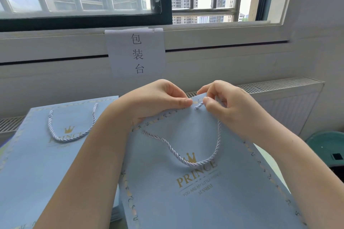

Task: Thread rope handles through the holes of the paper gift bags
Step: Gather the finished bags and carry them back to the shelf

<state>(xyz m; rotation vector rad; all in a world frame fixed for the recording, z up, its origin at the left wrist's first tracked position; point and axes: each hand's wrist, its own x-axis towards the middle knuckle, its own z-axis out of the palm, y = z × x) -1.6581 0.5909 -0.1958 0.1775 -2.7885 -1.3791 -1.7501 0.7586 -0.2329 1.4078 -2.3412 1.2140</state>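
Note:
A light blue paper gift bag (214,197) with gold PRINCE lettering is held tilted in front of me. My left hand (158,98) pinches its top edge. My right hand (227,102) pinches the end of a pale twisted rope handle (189,162) right at a hole near that edge. The rope loops down over the bag's front, its other end running into a hole on the left under my left wrist. A second blue bag (33,163) lies flat at the left with its own rope handle (68,138) threaded through both holes.
A white paper sign (136,54) with black characters hangs from the window sill ahead. A white radiator (290,98) runs along the wall behind the bags. A teal round stool (327,147) stands at the right edge.

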